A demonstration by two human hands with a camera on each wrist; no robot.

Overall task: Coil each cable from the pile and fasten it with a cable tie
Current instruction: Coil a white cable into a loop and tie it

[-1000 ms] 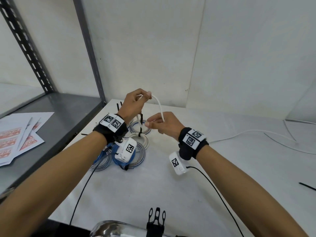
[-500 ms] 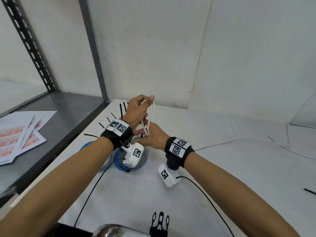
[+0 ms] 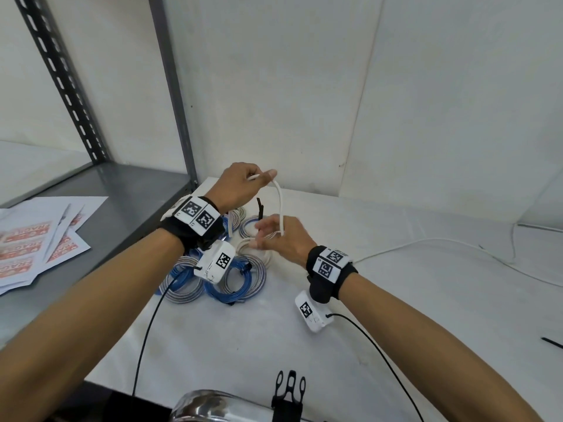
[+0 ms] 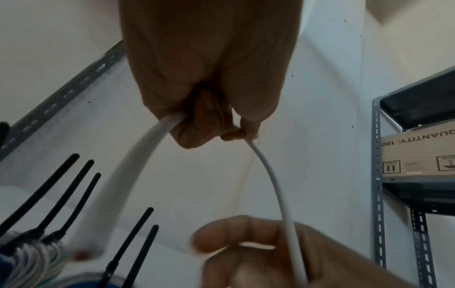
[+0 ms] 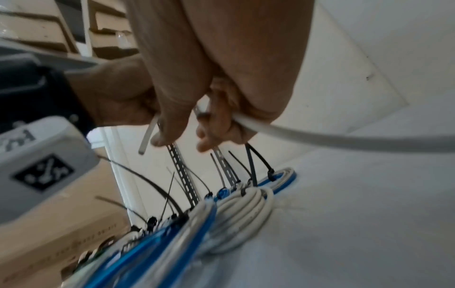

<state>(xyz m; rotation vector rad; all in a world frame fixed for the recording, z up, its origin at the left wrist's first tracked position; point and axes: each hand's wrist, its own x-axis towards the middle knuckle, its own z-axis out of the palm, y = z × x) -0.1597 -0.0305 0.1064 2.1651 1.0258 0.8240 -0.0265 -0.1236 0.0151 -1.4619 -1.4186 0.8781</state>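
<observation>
A white cable [image 3: 279,205] arcs between my two hands above the white table [image 3: 396,300]. My left hand [image 3: 253,181] is raised and pinches the cable [image 4: 273,181] between thumb and fingers. Lower and to the right, my right hand [image 3: 274,236] has its fingers curled round the same cable [image 5: 320,136], and a short free end [image 5: 147,136] sticks out beside the left hand. The cable's loose length [image 3: 426,242] trails off right across the table. Under the hands lie tied coils: a white one [image 5: 243,214] and several blue and grey ones [image 3: 234,281], each with black cable ties [image 4: 61,185].
A grey metal shelf [image 3: 122,202] with printed sheets [image 3: 45,239] lies to the left, its upright post [image 3: 173,86] at the table's back corner. One loose black tie [image 3: 551,342] lies at the far right. The wall stands close behind. Black cords run from both wrist cameras.
Half a second ago my right hand was tucked under my left, with the cable looped tight. It has since drawn back down and to the right, opening the arc of cable.
</observation>
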